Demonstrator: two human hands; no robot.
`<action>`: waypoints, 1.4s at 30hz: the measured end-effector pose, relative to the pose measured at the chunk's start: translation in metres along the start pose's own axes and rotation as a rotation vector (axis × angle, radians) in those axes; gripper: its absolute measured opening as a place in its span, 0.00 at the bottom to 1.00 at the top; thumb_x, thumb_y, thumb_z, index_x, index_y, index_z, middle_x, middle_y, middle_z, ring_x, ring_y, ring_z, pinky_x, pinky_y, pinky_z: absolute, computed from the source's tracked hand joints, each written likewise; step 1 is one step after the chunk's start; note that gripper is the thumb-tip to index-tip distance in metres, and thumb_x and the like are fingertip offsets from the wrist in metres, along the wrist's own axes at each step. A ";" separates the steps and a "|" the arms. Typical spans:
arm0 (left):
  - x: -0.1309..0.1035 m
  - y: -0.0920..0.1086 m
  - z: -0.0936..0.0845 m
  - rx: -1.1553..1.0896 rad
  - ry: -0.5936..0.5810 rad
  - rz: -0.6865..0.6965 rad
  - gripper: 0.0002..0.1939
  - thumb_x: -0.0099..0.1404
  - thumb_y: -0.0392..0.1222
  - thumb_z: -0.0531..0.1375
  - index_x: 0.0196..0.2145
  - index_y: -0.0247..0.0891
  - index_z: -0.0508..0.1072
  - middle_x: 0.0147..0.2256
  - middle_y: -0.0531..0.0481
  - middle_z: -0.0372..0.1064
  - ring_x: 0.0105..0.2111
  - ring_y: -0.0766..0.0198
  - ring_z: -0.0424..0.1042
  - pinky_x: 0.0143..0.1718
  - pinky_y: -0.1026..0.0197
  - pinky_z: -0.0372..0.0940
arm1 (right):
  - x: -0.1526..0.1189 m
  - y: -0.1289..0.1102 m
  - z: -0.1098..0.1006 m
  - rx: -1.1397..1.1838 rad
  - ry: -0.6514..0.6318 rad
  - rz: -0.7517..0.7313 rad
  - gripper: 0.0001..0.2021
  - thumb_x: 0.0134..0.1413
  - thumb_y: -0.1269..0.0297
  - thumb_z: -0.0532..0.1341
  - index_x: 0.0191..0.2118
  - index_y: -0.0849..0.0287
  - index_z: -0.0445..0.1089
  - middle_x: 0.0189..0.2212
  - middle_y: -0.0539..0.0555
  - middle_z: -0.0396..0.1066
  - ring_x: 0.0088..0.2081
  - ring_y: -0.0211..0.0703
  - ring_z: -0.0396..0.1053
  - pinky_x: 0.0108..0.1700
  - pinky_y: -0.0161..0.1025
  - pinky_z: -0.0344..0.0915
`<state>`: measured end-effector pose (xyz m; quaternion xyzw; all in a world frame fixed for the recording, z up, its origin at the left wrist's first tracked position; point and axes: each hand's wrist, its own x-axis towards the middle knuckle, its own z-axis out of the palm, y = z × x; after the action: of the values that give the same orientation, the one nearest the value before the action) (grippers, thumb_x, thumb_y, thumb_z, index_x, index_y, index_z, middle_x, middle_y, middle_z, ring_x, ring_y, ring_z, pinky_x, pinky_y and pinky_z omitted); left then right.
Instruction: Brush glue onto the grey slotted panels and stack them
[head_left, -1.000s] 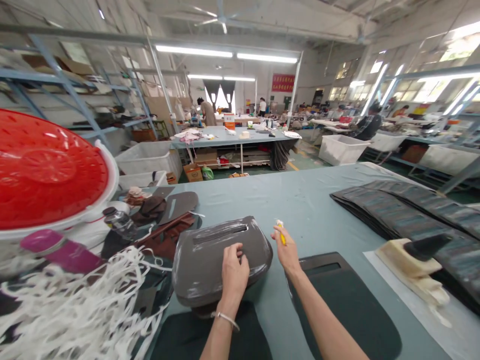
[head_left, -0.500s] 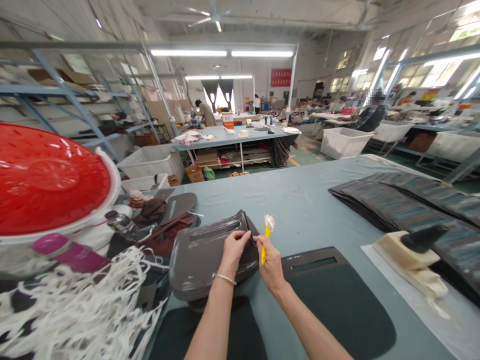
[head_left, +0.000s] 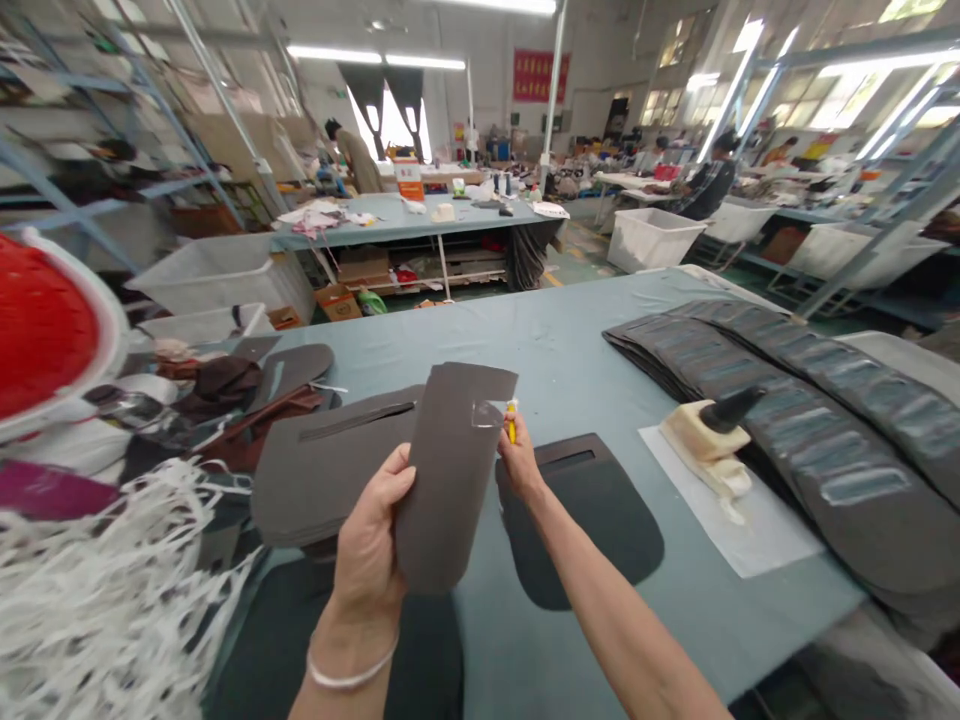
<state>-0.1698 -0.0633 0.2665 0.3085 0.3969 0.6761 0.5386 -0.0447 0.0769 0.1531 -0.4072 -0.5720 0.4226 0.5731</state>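
Observation:
A dark grey panel is raised above the table, its left edge gripped by my left hand. My right hand is closed round a yellow-handled brush at the panel's upper right edge; whether its fingers also touch the panel is unclear. Behind my left hand lies a stack of similar grey panels with a slot. A darker panel with a slot lies flat beneath my right forearm. To the right, a cream glue bottle with a black nozzle rests on a white sheet.
Overlapping grey panels cover the table's right side. White strips, dark scraps and a red basket are at the left. Beyond the blue table stand white bins, another table and several people.
One grey panel has come up off the stack in my left hand. My right hand, with the brush, has moved slightly left and up. The view has shifted right and down.

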 end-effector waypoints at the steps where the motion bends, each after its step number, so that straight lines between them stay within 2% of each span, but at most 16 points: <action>1: -0.005 -0.007 0.005 -0.019 0.012 -0.006 0.17 0.58 0.45 0.54 0.45 0.40 0.69 0.41 0.48 0.73 0.38 0.56 0.74 0.36 0.56 0.71 | -0.001 0.000 -0.016 0.085 0.012 0.078 0.16 0.55 0.48 0.55 0.39 0.56 0.60 0.27 0.48 0.67 0.26 0.35 0.65 0.27 0.31 0.64; 4: -0.010 -0.040 0.009 -0.033 0.079 -0.035 0.19 0.59 0.46 0.52 0.48 0.43 0.69 0.45 0.50 0.72 0.42 0.55 0.73 0.40 0.54 0.71 | -0.014 0.007 -0.073 0.283 0.060 0.237 0.16 0.53 0.48 0.57 0.40 0.54 0.58 0.27 0.45 0.65 0.23 0.33 0.63 0.24 0.29 0.60; 7: -0.009 -0.085 0.001 -0.019 0.157 -0.095 0.16 0.58 0.47 0.54 0.44 0.44 0.69 0.42 0.53 0.73 0.41 0.58 0.73 0.41 0.55 0.70 | -0.033 0.021 -0.139 0.234 0.207 0.238 0.17 0.47 0.51 0.62 0.37 0.53 0.57 0.28 0.44 0.64 0.25 0.33 0.63 0.25 0.29 0.59; 9: -0.009 -0.120 -0.007 0.008 0.186 -0.147 0.14 0.56 0.47 0.57 0.40 0.42 0.70 0.38 0.53 0.73 0.39 0.60 0.73 0.39 0.58 0.69 | -0.047 0.032 -0.186 0.105 0.320 0.225 0.19 0.44 0.52 0.65 0.35 0.55 0.57 0.27 0.44 0.63 0.26 0.33 0.63 0.28 0.30 0.60; 11: -0.012 -0.157 -0.014 0.068 0.208 -0.197 0.14 0.54 0.49 0.59 0.36 0.39 0.69 0.35 0.53 0.72 0.35 0.62 0.72 0.36 0.60 0.67 | -0.061 0.044 -0.229 -0.057 0.372 0.213 0.19 0.44 0.53 0.65 0.34 0.56 0.56 0.25 0.43 0.62 0.26 0.33 0.62 0.31 0.31 0.60; 14: -0.019 -0.212 -0.024 0.244 0.260 -0.264 0.18 0.51 0.55 0.62 0.31 0.38 0.68 0.28 0.55 0.69 0.29 0.65 0.68 0.30 0.65 0.63 | -0.084 0.063 -0.280 -0.376 0.319 0.169 0.15 0.47 0.55 0.63 0.33 0.56 0.57 0.25 0.44 0.61 0.27 0.35 0.61 0.33 0.33 0.60; 16: -0.023 -0.243 -0.029 0.415 0.291 -0.279 0.22 0.47 0.59 0.63 0.28 0.37 0.66 0.24 0.57 0.65 0.26 0.67 0.64 0.28 0.66 0.59 | -0.099 0.076 -0.301 -0.622 0.275 0.107 0.12 0.50 0.56 0.60 0.32 0.57 0.57 0.25 0.45 0.60 0.27 0.36 0.60 0.33 0.34 0.58; 19: -0.027 -0.276 -0.033 0.628 0.313 -0.272 0.25 0.45 0.64 0.62 0.28 0.37 0.66 0.23 0.57 0.63 0.25 0.67 0.62 0.28 0.65 0.58 | -0.113 0.098 -0.315 -0.863 0.265 0.014 0.09 0.54 0.58 0.57 0.31 0.57 0.57 0.25 0.47 0.59 0.27 0.37 0.59 0.33 0.35 0.57; 23: -0.026 -0.296 -0.032 0.772 0.331 -0.297 0.27 0.47 0.66 0.58 0.30 0.37 0.67 0.24 0.53 0.67 0.26 0.63 0.66 0.29 0.61 0.60 | -0.116 0.120 -0.320 -0.969 0.296 -0.031 0.07 0.57 0.60 0.54 0.31 0.57 0.57 0.25 0.48 0.58 0.27 0.38 0.59 0.32 0.35 0.56; 28: -0.025 -0.298 -0.024 0.957 0.378 -0.252 0.23 0.50 0.59 0.59 0.36 0.38 0.66 0.27 0.50 0.71 0.29 0.58 0.71 0.33 0.58 0.62 | -0.107 0.131 -0.323 -1.055 0.292 -0.056 0.06 0.57 0.61 0.53 0.33 0.57 0.58 0.27 0.50 0.61 0.29 0.40 0.61 0.33 0.36 0.57; 34: -0.027 -0.298 -0.019 1.173 0.259 -0.113 0.23 0.60 0.55 0.53 0.49 0.41 0.66 0.31 0.50 0.72 0.31 0.60 0.72 0.33 0.58 0.63 | -0.101 0.134 -0.323 -1.174 0.262 -0.022 0.07 0.58 0.60 0.52 0.35 0.58 0.60 0.28 0.52 0.65 0.29 0.41 0.63 0.32 0.35 0.55; 42: -0.026 -0.298 -0.019 1.212 0.265 -0.091 0.20 0.63 0.49 0.51 0.50 0.43 0.70 0.32 0.49 0.73 0.31 0.62 0.71 0.36 0.58 0.64 | -0.098 0.135 -0.319 -1.277 0.244 0.081 0.07 0.56 0.61 0.55 0.37 0.59 0.62 0.30 0.53 0.67 0.29 0.41 0.63 0.28 0.34 0.50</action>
<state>-0.0363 -0.0613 -0.0017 0.4555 0.7865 0.3397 0.2421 0.2730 0.0310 -0.0103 -0.7341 -0.6254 -0.0284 0.2628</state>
